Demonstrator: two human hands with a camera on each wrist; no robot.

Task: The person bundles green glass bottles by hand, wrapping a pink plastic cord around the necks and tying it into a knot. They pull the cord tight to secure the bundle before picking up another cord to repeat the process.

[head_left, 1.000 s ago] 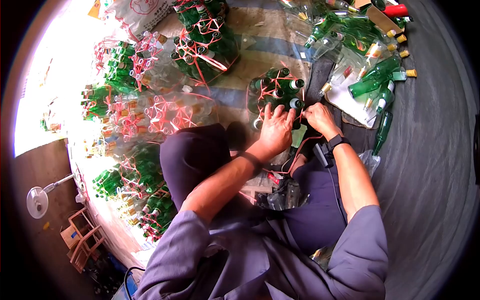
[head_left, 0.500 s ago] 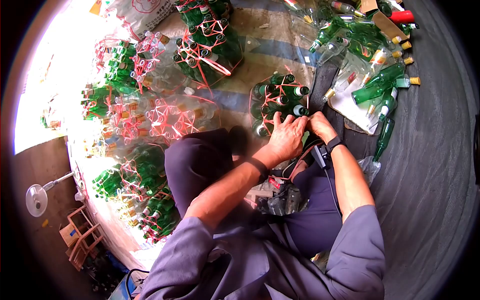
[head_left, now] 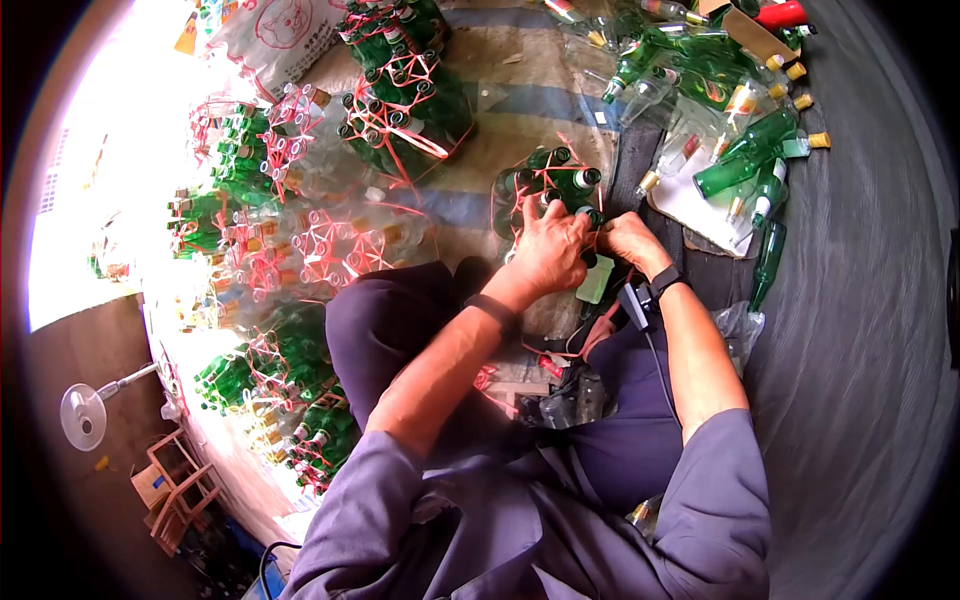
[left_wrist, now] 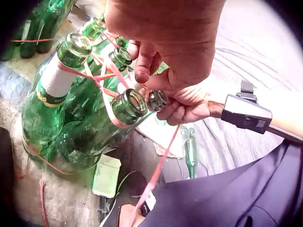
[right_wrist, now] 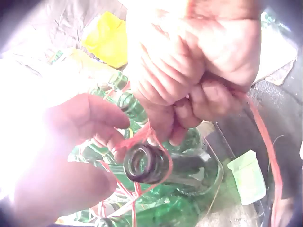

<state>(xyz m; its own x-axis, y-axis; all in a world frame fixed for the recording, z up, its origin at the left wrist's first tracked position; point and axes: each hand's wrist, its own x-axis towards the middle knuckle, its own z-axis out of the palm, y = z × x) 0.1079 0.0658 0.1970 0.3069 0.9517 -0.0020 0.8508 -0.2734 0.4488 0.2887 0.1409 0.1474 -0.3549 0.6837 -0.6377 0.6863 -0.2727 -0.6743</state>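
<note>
A bundle of green glass bottles [head_left: 588, 178] stands upright in front of me, with pink plastic twine [left_wrist: 156, 175] looped around the necks. Over the near necks, my left hand [head_left: 548, 250] bends its fingers, and its thumb and fingertips pinch the twine beside one bottle mouth. My right hand [head_left: 635, 243] is at the bundle's right edge, its fingers curled tightly round the twine. From that fist a long strand [right_wrist: 265, 142] hangs down. One dark bottle mouth [right_wrist: 144, 163] lies just below the fingertips of both hands in the right wrist view.
Tied bundles of green and clear bottles [head_left: 350, 235] fill the left side. Loose bottles [head_left: 745, 155] lie heaped at the upper right beside a white board [head_left: 700, 215]. A pale green box [head_left: 595, 280] sits close by the bundle. My bent knee [head_left: 385, 310] is at the near left.
My left hand has drawn slightly left, away from the right hand, and the pale green box shows between them. Both hands stay at the same bottle necks. The head view has shifted a little.
</note>
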